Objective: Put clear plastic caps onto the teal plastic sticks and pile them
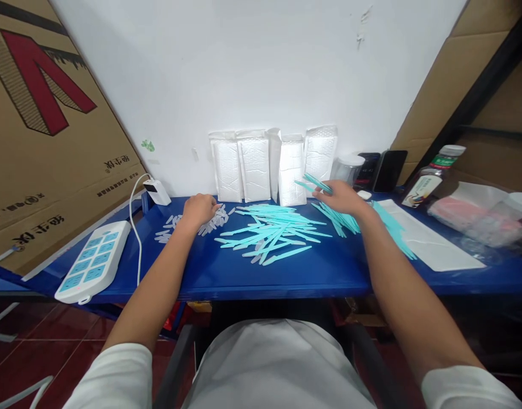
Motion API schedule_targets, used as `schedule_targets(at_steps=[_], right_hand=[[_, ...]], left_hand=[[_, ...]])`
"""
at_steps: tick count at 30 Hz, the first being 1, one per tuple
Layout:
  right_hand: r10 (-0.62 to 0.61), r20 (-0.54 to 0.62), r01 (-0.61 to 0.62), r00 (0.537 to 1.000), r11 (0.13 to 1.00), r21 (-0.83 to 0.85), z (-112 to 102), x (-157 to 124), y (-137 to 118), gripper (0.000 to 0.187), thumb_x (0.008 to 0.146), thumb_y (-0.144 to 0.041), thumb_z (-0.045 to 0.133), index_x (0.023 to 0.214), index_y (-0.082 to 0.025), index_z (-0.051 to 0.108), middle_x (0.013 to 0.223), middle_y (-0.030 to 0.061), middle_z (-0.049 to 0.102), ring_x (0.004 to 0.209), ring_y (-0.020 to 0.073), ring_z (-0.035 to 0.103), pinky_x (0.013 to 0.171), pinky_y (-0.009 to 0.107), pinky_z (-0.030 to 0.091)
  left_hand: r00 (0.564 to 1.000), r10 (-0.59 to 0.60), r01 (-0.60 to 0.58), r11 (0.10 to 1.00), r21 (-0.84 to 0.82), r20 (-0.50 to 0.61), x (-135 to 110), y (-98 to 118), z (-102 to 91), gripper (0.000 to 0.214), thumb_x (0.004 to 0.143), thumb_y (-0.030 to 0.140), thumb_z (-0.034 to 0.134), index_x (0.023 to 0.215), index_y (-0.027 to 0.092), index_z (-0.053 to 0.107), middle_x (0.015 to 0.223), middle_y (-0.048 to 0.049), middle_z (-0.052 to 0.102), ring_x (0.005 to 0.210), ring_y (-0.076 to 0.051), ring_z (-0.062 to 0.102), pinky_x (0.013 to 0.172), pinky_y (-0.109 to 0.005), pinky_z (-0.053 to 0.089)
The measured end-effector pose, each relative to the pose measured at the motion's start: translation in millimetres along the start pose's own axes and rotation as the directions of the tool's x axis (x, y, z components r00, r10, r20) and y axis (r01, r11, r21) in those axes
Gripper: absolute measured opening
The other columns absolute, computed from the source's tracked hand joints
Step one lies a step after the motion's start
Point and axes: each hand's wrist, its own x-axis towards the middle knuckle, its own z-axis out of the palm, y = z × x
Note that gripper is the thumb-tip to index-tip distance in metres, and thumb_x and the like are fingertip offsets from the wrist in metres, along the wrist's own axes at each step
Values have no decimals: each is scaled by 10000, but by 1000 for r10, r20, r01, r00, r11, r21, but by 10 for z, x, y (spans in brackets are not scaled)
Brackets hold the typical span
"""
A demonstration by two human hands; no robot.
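On the blue table my left hand rests curled over a heap of small clear plastic caps; what its fingers hold is hidden. My right hand is raised slightly at the right, fingers pinched on a couple of turquoise plastic sticks that point left. Between both hands lies a spread pile of the same turquoise sticks. Another bunch of turquoise sticks lies under and beside my right forearm.
Several white padded mailers lean against the wall. A white power strip and charger sit left, by a big cardboard box. At right are a white sheet, bottle, clear jar, dark phones, plastic bags.
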Motion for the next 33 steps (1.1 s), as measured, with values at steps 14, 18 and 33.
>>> schedule_targets(at_steps=[14, 18, 33], right_hand=[[-90, 241, 22, 966, 962, 272, 144, -79, -391, 651, 899, -771, 556, 880, -163, 791, 771, 70, 667, 738, 225, 555, 720, 344, 404], [-133, 322, 17, 937, 941, 338, 244, -118, -547, 675, 874, -821, 565, 834, -179, 767, 795, 64, 663, 741, 213, 555, 721, 334, 404], [-314, 558, 19, 769, 882, 471, 486, -186, -857, 636, 887, -818, 547, 709, -207, 548, 677, -12, 485, 650, 153, 411, 641, 300, 336]], left_hand=[[987, 66, -87, 985, -148, -144, -25, 99, -49, 206, 929, 351, 686, 978, 199, 817, 1080, -164, 758, 1068, -358, 666, 879, -429, 514], [942, 131, -288, 790, -541, -310, -104, 413, -104, 341, 980, 492, 632, 1032, 208, 812, 1043, -112, 781, 978, -271, 690, 871, -373, 541], [933, 271, -334, 403, -852, -237, -350, 1060, -97, 427, 911, 583, 717, 834, 171, 799, 879, -85, 787, 853, -233, 717, 813, -336, 562]])
